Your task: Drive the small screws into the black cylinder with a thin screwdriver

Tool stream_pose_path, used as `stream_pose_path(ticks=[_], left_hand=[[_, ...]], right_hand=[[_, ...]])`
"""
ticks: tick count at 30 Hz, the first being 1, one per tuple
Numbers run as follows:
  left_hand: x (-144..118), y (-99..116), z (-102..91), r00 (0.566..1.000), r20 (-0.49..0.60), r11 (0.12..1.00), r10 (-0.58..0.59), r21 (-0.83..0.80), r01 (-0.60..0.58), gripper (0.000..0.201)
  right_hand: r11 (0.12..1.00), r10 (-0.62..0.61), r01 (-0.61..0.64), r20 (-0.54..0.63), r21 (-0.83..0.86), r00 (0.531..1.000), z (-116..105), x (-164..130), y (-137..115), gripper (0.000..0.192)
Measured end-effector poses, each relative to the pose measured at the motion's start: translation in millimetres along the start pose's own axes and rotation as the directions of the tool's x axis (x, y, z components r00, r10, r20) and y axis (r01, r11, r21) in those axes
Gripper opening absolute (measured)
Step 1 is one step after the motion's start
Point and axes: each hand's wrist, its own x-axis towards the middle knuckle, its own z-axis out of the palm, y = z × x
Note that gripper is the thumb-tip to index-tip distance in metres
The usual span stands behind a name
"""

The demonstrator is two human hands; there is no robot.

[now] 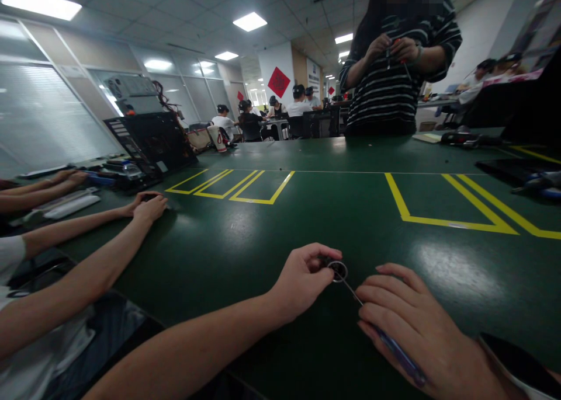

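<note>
My left hand (pixel 304 280) pinches a small metal ring-shaped part (pixel 338 270) against the green table (pixel 245 236). A thin screwdriver (pixel 381 336) with a blue handle lies under my right hand (pixel 416 330), which grips it. Its thin shaft runs up to the ring, and the tip touches it. Both hands rest on the table near its front edge, a few centimetres apart.
Another person's arms (pixel 87 242) lie on the table at left, beside an open black computer case (pixel 149 146) and tools. A person in a striped top (pixel 394 67) stands across the table handling a small tool. Yellow tape boxes (pixel 447 204) mark the tabletop. Seated people are further back.
</note>
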Motion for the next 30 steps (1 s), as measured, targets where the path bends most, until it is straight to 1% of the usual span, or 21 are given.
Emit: stream_pose_path(ticks=[6,10,13,19,25,30], left_hand=[[0.3,-2.1,0.6,0.998,-0.041,0.999,0.042,0.029,-0.04,0.023],[-0.1,-0.2,1.7,0.997,-0.065,0.999,0.036,0.027,-0.034,0.023],[-0.4,2.1,2.2,0.997,-0.066,0.999,0.032,0.028,-0.031,0.024],[-0.7,2.6,2.5,0.997,-0.073,0.999,0.038,0.034,-0.035,0.023],[-1.4,1.3,1.7,0.995,-0.064,0.997,0.075,0.04,-0.073,0.022],[-0.6,2.0,2.5,0.997,-0.056,0.999,0.053,0.011,-0.052,0.022]], right_hand=[[1.0,0.009,-0.009,-0.018,-0.018,1.0,6.0,-2.8,-0.5,0.019],[0.998,-0.014,0.012,-0.03,-0.057,0.999,7.0,-4.0,-0.9,0.024],[0.998,-0.015,0.014,-0.018,-0.068,1.0,6.8,-5.1,-0.4,0.025],[0.999,-0.009,0.009,0.003,-0.048,1.0,8.0,-9.0,1.8,0.019],[0.998,0.007,-0.008,-0.016,-0.065,1.0,6.6,-5.8,-1.0,0.024],[0.997,0.01,-0.012,-0.025,-0.081,1.0,6.7,-5.2,-2.0,0.029]])
